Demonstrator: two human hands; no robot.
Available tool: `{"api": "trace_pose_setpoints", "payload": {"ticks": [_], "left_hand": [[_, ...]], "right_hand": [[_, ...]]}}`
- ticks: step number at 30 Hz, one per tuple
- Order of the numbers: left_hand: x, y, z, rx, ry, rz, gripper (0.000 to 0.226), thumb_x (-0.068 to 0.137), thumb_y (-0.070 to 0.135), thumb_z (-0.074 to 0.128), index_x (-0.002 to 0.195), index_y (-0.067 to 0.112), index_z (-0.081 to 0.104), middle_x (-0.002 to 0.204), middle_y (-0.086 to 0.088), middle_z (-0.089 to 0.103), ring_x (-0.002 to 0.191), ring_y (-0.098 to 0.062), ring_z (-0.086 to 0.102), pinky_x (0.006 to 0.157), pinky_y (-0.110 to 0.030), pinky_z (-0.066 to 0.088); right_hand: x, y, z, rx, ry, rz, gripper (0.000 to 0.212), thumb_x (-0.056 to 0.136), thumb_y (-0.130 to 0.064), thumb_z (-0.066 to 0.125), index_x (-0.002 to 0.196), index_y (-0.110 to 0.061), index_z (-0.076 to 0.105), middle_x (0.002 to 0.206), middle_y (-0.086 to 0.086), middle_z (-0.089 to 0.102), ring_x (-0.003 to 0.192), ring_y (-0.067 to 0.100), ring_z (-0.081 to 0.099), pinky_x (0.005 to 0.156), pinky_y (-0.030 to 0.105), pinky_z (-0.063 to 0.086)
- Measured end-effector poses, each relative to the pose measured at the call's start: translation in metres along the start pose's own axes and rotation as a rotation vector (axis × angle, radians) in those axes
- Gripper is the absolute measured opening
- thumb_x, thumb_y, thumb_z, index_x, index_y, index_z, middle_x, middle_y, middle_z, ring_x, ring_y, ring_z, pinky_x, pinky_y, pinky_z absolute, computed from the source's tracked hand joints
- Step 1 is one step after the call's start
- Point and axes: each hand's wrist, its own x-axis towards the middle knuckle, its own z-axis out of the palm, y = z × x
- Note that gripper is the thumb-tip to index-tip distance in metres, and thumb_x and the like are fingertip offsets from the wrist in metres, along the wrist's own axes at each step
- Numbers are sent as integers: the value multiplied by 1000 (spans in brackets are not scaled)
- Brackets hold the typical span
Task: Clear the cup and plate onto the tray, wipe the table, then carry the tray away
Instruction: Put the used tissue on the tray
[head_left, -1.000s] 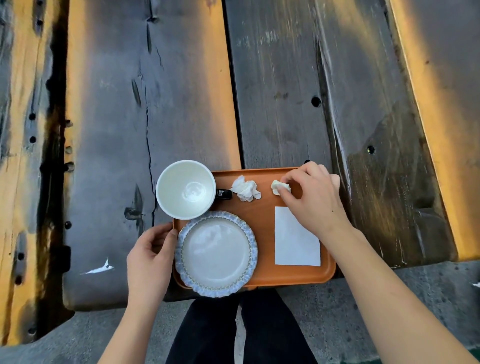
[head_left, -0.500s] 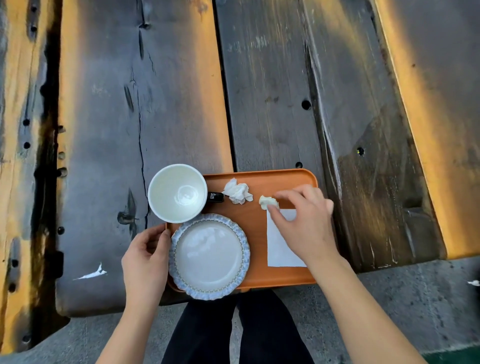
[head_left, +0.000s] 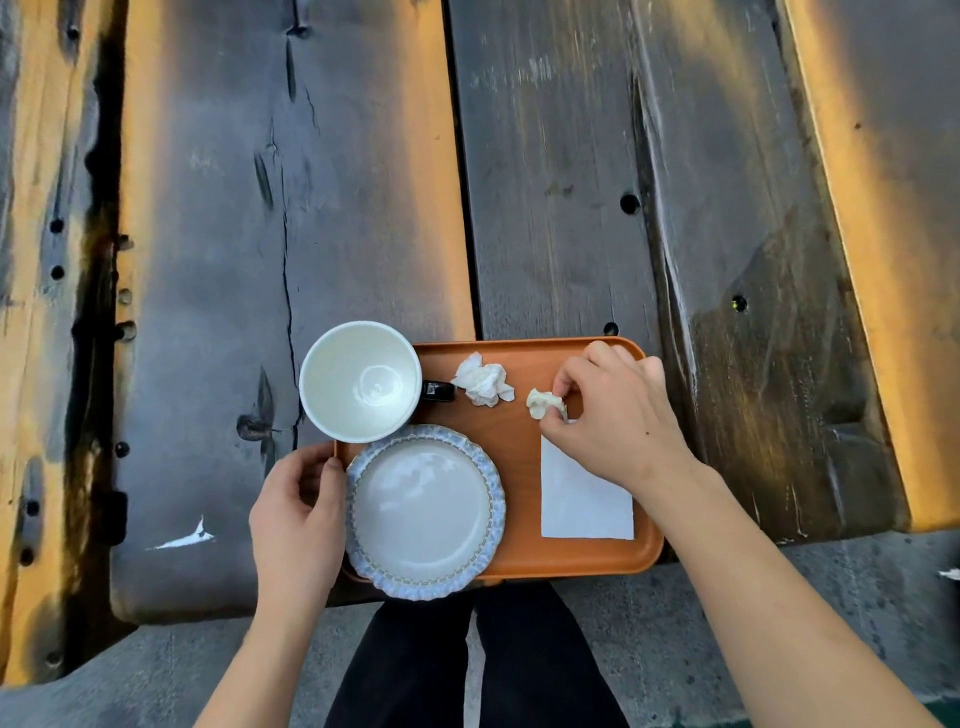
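Presently: my right hand (head_left: 618, 415) pinches a tissue wad (head_left: 544, 404) over the tray (head_left: 524, 431), my left hand (head_left: 296, 514) grips its edge beside cup (head_left: 360, 381) and plate (head_left: 425, 512); next, drop it, lift level.

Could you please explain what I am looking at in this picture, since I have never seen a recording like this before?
There is no machine here: a person wears a wide-angle camera on the head, looking down at their own two bare hands. An orange tray lies at the near edge of a weathered wooden table. On the tray are a white cup, an empty blue-rimmed plate, a flat white napkin and a crumpled tissue. The left hand grips the tray's left edge. The right hand pinches a second, smaller wad of tissue just above the napkin. The person's dark trousers show below.
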Motion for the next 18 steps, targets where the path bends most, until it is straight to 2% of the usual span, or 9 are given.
{"api": "trace_pose_setpoints", "payload": {"ticks": [5, 10, 14, 18], "left_hand": [[-1, -1, 1, -5, 6, 9, 18, 99, 16, 55, 106, 29, 65, 100, 8, 68, 93, 4, 60, 77, -24, 43], [0, -1, 1, -2, -2, 5, 19, 99, 15, 55, 106, 29, 66, 99, 11, 68, 91, 7, 60, 75, -15, 42], [0, -3, 0, 1, 3, 9, 19, 99, 14, 55, 105, 29, 66, 99, 9, 69, 89, 11, 59, 75, -15, 42], [0, -3, 0, -6, 10, 3, 18, 99, 14, 55, 105, 27, 66, 102, 7, 69, 91, 5, 60, 75, -14, 42]], "right_hand": [[15, -2, -6, 25, 32, 7, 12, 78, -41, 59, 80, -30, 55, 89, -12, 49, 91, 12, 50, 90, 34, 32], [25, -2, -7, -12, 50, -42, 9, 82, -38, 58, 84, -30, 56, 91, -11, 51, 92, 12, 52, 89, 36, 34], [25, 2, -5, -24, 54, -64, 8, 83, -36, 59, 87, -29, 58, 93, -11, 51, 94, 12, 52, 89, 35, 33], [21, 4, -5, 9, 44, -69, 11, 81, -37, 61, 89, -29, 59, 94, -12, 51, 94, 11, 52, 88, 33, 31]]}}
